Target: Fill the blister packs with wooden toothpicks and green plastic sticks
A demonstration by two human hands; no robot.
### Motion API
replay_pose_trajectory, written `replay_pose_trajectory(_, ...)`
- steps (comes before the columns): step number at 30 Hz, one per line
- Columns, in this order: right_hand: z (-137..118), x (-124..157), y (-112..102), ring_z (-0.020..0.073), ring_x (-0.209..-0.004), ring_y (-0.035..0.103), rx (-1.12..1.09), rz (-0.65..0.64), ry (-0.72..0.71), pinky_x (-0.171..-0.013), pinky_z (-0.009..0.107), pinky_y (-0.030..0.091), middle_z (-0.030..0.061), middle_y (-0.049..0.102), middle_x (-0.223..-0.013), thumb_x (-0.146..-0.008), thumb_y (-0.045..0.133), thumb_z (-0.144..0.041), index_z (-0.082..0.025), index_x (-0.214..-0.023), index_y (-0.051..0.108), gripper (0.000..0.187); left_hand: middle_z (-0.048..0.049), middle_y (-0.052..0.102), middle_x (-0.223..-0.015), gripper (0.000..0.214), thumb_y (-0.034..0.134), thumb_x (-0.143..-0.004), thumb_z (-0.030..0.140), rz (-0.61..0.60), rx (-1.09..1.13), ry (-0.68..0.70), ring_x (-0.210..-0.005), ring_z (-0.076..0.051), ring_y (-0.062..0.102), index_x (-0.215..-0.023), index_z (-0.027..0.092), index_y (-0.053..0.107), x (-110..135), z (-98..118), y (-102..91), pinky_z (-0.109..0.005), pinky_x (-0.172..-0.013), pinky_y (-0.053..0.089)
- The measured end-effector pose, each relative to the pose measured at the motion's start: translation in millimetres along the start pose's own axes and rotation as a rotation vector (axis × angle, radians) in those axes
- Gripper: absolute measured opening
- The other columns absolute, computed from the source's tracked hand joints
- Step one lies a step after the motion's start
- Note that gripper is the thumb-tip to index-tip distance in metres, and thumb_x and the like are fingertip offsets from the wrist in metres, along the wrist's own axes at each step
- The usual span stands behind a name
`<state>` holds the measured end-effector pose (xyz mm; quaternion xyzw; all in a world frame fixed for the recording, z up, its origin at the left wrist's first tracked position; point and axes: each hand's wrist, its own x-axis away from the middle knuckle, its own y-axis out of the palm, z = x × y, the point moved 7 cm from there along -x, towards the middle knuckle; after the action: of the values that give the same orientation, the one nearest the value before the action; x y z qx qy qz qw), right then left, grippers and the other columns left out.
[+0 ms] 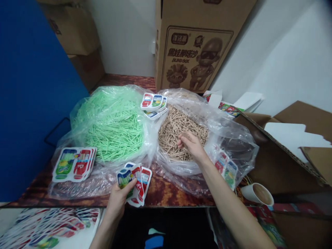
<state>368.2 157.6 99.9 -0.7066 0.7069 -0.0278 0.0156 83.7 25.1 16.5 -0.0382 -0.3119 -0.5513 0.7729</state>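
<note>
My left hand (118, 199) is closed on a small stack of printed plastic packs (136, 183), red and blue with a green picture, held at the near edge of the table (166, 188). My right hand (190, 143) reaches into a clear bag of tan wooden sticks (178, 128), its fingers pinched together on the pile; what they hold is too small to make out. To the left lies a clear bag of green sticks (114, 128).
Another stack of packs (75, 164) lies at the left, one more stack (154, 103) sits between the bags. A tall printed carton (194, 45) stands behind. An open carton (293, 148) and a paper cup (258, 194) are right. A blue panel (31, 97) stands left.
</note>
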Motion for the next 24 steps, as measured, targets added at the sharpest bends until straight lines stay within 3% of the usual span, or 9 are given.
replay_pose_trajectory(4,10.6,55.0,54.6,0.0161,-0.07,0.062,-0.233,-0.161,0.024,-0.071,0.032,0.051,0.0004,0.065,-0.074,-0.085,0.058,-0.037,-0.022,-0.086,0.058,0.015,-0.0074,0.077,-0.076,0.04,0.088,-0.049,0.029,0.005,-0.007,0.025,-0.065,-0.023,0.072,-0.082,0.011,0.073,-3.6,1.8,1.6,-0.031,-0.067,0.059)
replay_pose_trajectory(8,52.1,100.1,88.0,0.0183,-0.085,0.061,-0.084,-0.167,0.038,-0.083,0.033,0.046,0.0021,0.067,-0.084,-0.089,0.054,-0.032,-0.022,-0.085,0.061,0.013,-0.0077,0.077,-0.078,0.039,0.087,-0.052,0.029,-0.027,-0.02,0.034,-0.065,-0.022,0.072,-0.084,0.011,0.073,-6.8,-3.0,-0.1,-0.031,-0.067,0.059)
replay_pose_trajectory(12,79.6,116.4,94.1,0.0196,-0.085,0.062,-0.021,-0.134,0.05,-0.081,0.034,0.047,0.002,0.067,-0.083,-0.09,0.05,-0.031,-0.023,-0.088,0.059,0.012,-0.0076,0.077,-0.077,0.038,0.087,-0.053,0.029,-0.043,-0.015,0.026,-0.064,-0.021,0.072,-0.083,0.011,0.073,-6.2,-7.6,-2.7,-0.029,-0.064,0.058)
replay_pose_trajectory(16,71.2,120.0,92.9,0.0184,-0.086,0.064,0.003,-0.101,0.001,-0.086,0.034,0.046,0.0017,0.069,-0.086,-0.092,0.047,-0.029,-0.023,-0.112,0.055,0.022,-0.0077,0.077,-0.079,0.039,0.087,-0.054,0.028,-0.035,-0.002,0.019,-0.065,-0.021,0.072,-0.086,0.011,0.073,-3.8,-8.4,-3.3,-0.029,-0.064,0.058)
replay_pose_trajectory(19,60.5,122.4,93.9,0.0186,-0.097,0.064,0.046,-0.073,-0.098,-0.097,0.037,0.042,0.0033,0.071,-0.095,-0.093,0.045,-0.025,-0.023,-0.127,0.048,0.034,-0.0067,0.077,-0.078,0.038,0.087,-0.055,0.028,-0.046,0.0,0.016,-0.064,-0.02,0.071,-0.086,0.011,0.073,-3.3,-9.7,-2.3,-0.028,-0.064,0.058)
replay_pose_trajectory(21,62.3,124.2,96.5,0.0194,-0.102,0.063,0.074,-0.085,-0.12,-0.098,0.037,0.042,0.0044,0.071,-0.098,-0.093,0.046,-0.024,-0.023,-0.124,0.052,0.031,-0.0058,0.077,-0.076,0.037,0.088,-0.054,0.028,-0.05,-0.003,0.016,-0.063,-0.019,0.071,-0.084,0.012,0.073,-4.0,-11.1,-2.5,-0.027,-0.063,0.058)
replay_pose_trajectory(24,75.4,126.1,99.0,0.0195,-0.093,0.065,0.091,-0.115,-0.061,-0.088,0.033,0.047,0.0041,0.071,-0.093,-0.093,0.048,-0.024,-0.022,-0.102,0.061,0.016,-0.0059,0.077,-0.077,0.038,0.088,-0.053,0.028,-0.035,-0.006,0.021,-0.063,-0.019,0.071,-0.083,0.012,0.073,-5.4,-11.6,-4.8,-0.027,-0.063,0.057)
